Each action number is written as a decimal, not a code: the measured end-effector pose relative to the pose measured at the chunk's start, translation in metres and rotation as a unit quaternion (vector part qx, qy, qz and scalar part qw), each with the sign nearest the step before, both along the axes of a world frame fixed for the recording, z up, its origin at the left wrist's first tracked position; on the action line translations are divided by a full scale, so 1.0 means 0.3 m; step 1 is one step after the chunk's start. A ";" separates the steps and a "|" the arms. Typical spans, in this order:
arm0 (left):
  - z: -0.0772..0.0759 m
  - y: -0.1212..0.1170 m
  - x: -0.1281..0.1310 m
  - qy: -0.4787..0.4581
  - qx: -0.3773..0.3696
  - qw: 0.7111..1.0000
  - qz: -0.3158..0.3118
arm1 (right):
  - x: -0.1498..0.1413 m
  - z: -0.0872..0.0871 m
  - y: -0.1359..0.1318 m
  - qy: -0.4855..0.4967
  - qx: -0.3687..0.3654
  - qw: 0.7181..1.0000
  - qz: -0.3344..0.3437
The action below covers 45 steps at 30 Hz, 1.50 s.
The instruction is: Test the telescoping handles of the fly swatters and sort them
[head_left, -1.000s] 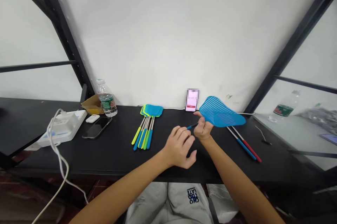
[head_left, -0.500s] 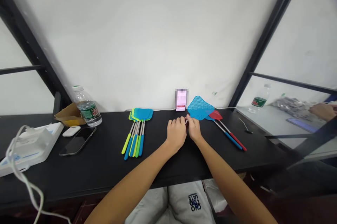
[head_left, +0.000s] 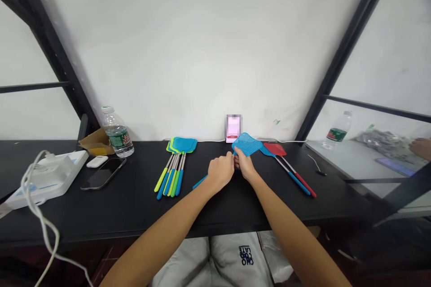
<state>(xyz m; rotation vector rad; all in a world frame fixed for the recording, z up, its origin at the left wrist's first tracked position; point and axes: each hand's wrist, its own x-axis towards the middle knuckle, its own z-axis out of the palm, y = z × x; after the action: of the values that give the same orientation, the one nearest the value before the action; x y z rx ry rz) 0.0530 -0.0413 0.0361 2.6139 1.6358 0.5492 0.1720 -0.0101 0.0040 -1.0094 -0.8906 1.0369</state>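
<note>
Between my two hands is a blue fly swatter (head_left: 248, 144), its mesh head tilted up to the right above the black table. My left hand (head_left: 221, 169) is closed around the shaft, and the blue handle end shows past my left wrist. My right hand (head_left: 243, 163) grips close to the base of the head, thumb on top. To the right lie a blue fly swatter (head_left: 296, 181) and a red fly swatter (head_left: 275, 149) side by side. Left of my hands, several blue, yellow and green fly swatters (head_left: 175, 165) lie in an overlapping fan.
A phone (head_left: 233, 129) leans against the wall. On the left are a water bottle (head_left: 117, 134), a cardboard box (head_left: 96, 142), a white case (head_left: 97, 161), a dark phone (head_left: 103, 174) and a white power strip (head_left: 55, 177) with cables. At far right, a person's hand (head_left: 420, 148) shows beyond the frame.
The held swatter's head has moved left and tilted, and its handle end now shows on the left. My hands have shifted slightly left and lower. The view has shifted slightly.
</note>
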 end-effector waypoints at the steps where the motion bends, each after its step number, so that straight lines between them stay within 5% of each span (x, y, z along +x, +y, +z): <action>1: -0.001 0.002 -0.001 0.001 0.001 1.000 -0.001 | 0.002 -0.002 0.001 0.001 0.002 1.000 0.005; 13: 0.000 -0.008 -0.033 -0.031 -0.032 0.999 -0.001 | 0.009 -0.001 -0.031 -0.057 0.017 0.996 0.063; 26: -0.031 0.013 -0.042 -0.086 -0.024 0.996 -0.004 | 0.008 0.014 -0.041 -0.062 0.013 0.998 0.001; 45: -0.026 -0.008 -0.041 -0.052 0.010 0.998 -0.016 | 0.018 -0.003 -0.026 -0.091 0.007 0.995 0.028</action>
<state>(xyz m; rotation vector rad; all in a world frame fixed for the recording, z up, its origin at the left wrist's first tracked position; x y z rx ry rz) 0.0405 -0.0437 0.0283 2.5724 1.5627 0.6904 0.1775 -0.0178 0.0031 -1.0839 -1.0790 0.9955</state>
